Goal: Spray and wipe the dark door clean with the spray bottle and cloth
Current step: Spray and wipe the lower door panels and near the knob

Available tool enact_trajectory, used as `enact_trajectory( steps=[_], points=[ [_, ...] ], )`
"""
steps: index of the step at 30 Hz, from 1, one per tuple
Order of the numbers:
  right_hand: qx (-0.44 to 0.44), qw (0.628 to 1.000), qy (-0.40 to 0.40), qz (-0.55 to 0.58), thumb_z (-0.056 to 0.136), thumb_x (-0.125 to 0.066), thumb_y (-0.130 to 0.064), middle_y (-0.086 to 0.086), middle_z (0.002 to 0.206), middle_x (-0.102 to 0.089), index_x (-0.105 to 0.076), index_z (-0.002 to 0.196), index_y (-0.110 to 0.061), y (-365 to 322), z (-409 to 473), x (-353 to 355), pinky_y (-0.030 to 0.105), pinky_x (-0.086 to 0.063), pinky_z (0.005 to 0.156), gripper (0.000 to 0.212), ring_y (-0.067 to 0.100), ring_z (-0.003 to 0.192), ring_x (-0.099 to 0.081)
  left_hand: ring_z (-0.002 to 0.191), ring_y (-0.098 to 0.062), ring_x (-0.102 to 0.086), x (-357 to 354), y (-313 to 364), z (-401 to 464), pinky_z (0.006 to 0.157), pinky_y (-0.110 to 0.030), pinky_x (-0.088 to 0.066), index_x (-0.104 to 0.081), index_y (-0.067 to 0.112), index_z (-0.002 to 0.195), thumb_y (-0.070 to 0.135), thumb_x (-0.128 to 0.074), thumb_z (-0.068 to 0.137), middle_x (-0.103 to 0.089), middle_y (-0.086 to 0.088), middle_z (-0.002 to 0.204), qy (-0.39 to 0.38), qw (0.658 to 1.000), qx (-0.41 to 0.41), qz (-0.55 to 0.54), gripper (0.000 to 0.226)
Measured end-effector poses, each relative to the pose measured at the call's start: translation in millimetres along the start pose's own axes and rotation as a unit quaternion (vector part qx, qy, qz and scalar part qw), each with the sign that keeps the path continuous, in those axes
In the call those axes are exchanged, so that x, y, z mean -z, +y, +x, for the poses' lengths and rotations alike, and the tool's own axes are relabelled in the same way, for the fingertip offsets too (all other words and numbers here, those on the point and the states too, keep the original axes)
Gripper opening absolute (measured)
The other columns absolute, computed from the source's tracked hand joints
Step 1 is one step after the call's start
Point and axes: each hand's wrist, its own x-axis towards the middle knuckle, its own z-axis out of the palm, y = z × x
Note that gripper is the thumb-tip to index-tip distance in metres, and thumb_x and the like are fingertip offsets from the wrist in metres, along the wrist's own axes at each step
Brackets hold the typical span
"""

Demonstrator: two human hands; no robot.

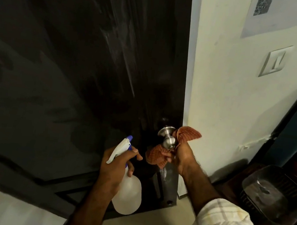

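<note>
The left hand is wrapped round the neck of a translucent white plastic spray bottle with a blue-and-white trigger head, the forefinger stretched forward beside the trigger and the nozzle aimed up at the door. Just to its right, the right hand clutches a rust-orange waffle-weave cloth, which is bunched round a brushed-metal round doorknob; one flap of the cloth sticks up above the knob, another hangs below. The fingers seem to close on the knob through the cloth, though the folds hide them. The knob sits near the right edge of the glossy dark door, which bears pale streaks higher up. Right of the door, a cream wall carries a white switch plate.
</note>
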Motion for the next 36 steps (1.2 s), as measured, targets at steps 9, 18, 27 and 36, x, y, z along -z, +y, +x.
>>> enact_trajectory(
  steps=[9, 18, 27, 36],
  points=[
    [0.428, 0.723, 0.192, -0.507, 0.09, -0.079, -0.043, 0.02, 0.148, -0.042, -0.066, 0.128, -0.011, 4.3, -9.3, -1.3, 0.037, -0.055, 0.09, 0.051, 0.032, 0.11, -0.062, 0.045, -0.018, -0.051, 1.9, -3.3, 4.9, 0.046, -0.028, -0.046, -0.06, -0.007, 0.127, 0.009, -0.073, 0.095, -0.077, -0.019, 0.092, 0.035, 0.999, 0.029, -0.024, 0.038],
    [0.466, 0.641, 0.13, -0.596, 0.102, -0.06, -0.059, 0.011, 0.139, -0.056, -0.049, 0.147, -0.018, 28.0, -7.9, 13.2, 0.047, -0.059, 0.089, 0.062, 0.029, 0.117, -0.059, 0.046, -0.019, -0.051, -4.0, 2.2, 8.0, 0.046, -0.028, -0.046, -0.059, -0.004, 0.129, 0.01, -0.073, 0.095, -0.077, -0.02, 0.093, 0.025, 0.999, 0.027, -0.022, 0.039],
    [0.511, 0.598, 0.126, -0.605, 0.101, -0.067, -0.039, 0.02, 0.144, -0.046, -0.061, 0.142, -0.016, 23.9, -1.7, 16.0, 0.054, -0.058, 0.09, 0.047, 0.039, 0.13, -0.047, 0.045, -0.019, -0.051, 4.5, 4.8, 10.3, 0.047, -0.029, -0.047, -0.067, 0.0, 0.113, 0.008, -0.072, 0.096, -0.076, -0.023, 0.094, 0.03, 0.999, 0.028, -0.006, 0.02],
    [0.427, 0.721, 0.152, -0.524, 0.091, -0.077, -0.044, 0.012, 0.136, -0.044, -0.051, 0.143, -0.026, 28.9, 19.7, 9.2, 0.039, -0.056, 0.085, 0.06, 0.031, 0.111, -0.057, 0.043, -0.018, -0.05, -2.0, 2.6, 14.5, 0.045, -0.028, -0.044, -0.067, -0.008, 0.106, 0.007, -0.069, 0.097, -0.075, -0.024, 0.092, 0.013, 1.0, 0.005, -0.007, 0.018]
  ],
)
